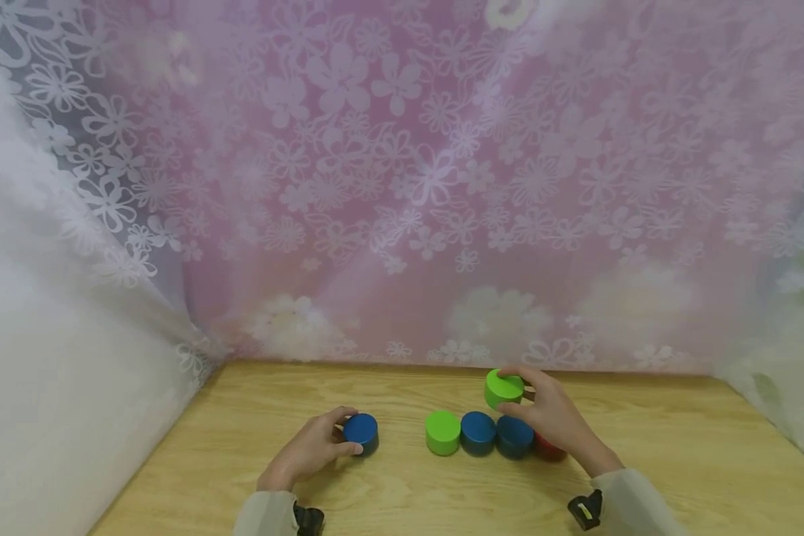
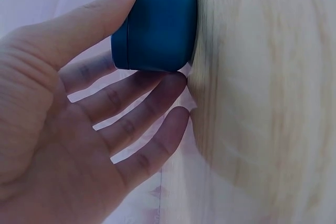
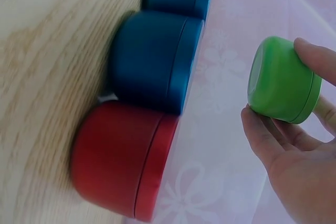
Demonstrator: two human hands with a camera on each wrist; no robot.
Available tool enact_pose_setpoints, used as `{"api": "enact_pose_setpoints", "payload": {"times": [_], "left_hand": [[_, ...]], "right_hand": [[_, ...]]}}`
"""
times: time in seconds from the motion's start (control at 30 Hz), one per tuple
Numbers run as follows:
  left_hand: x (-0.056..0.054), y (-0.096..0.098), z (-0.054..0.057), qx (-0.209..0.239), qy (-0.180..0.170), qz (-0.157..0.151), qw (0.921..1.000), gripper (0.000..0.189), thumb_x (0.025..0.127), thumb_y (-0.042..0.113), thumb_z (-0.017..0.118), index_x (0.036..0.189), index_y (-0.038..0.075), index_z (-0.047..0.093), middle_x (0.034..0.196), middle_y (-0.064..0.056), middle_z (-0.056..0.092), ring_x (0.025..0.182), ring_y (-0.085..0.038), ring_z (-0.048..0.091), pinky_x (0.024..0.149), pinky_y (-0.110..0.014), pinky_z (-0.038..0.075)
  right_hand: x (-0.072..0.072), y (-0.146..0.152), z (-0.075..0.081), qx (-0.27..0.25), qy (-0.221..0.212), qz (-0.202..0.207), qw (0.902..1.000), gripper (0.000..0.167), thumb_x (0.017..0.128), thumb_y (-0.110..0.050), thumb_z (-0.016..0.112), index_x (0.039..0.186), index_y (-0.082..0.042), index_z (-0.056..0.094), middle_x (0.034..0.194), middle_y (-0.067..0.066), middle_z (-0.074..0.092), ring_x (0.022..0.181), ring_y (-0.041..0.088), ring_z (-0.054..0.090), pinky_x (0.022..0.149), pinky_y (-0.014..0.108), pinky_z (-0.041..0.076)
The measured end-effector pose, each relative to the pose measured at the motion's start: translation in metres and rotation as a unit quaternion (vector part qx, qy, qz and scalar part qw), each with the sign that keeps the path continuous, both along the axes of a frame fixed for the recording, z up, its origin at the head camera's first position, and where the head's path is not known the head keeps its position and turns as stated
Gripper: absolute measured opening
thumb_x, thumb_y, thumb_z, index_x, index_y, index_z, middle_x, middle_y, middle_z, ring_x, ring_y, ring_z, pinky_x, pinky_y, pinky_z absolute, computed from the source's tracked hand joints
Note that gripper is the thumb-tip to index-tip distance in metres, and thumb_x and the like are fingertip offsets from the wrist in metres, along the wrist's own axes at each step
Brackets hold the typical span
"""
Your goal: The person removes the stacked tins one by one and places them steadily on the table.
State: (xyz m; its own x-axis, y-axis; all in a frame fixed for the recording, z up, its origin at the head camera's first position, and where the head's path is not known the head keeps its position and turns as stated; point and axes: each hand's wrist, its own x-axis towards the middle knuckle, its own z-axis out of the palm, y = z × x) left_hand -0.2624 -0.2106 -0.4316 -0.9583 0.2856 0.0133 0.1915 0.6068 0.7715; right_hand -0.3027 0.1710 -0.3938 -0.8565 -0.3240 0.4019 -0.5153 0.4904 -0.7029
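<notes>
My left hand [image 1: 315, 445] pinches a small round blue tin [image 1: 362, 430] between thumb and fingers. In the left wrist view that blue tin [image 2: 160, 24] stands upright on the wooden table, its lid under my thumb. With its thumb and fingers, my right hand [image 1: 554, 415] grips a light green tin [image 1: 502, 388]. The right wrist view has this green tin [image 3: 283, 81] raised off the table, apart from the row. The row beneath runs from a second green tin [image 1: 443, 432] through a blue tin [image 1: 478, 432] and another blue tin [image 1: 514, 436] to a red tin [image 1: 551, 447], partly hidden by my right hand.
The tins rest on a wood-grain table [image 1: 388, 491]. Behind it hangs a pink flowered cloth [image 1: 442, 223], and a white cloth [image 1: 53, 335] borders the left side. Paler cloth [image 1: 784, 372] stands along the right. A dark band sits on each wrist.
</notes>
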Motion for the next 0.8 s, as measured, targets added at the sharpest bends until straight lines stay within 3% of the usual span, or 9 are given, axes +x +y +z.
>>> {"api": "enact_pose_setpoints", "payload": {"times": [0.8], "left_hand": [[0.001,0.0,0.0,0.009,0.0,-0.005,0.9999,0.062,0.091,0.013,0.078,0.143,-0.006,0.05,0.129,-0.025,0.06,0.107,-0.035,0.064,0.088,-0.05,0.056]], "right_hand": [[0.001,0.031,-0.004,0.005,-0.005,-0.027,0.9996,0.044,0.084,0.001,0.08,0.124,0.005,0.062,0.126,0.027,0.059,0.112,0.044,0.059,0.091,0.061,0.053]]}}
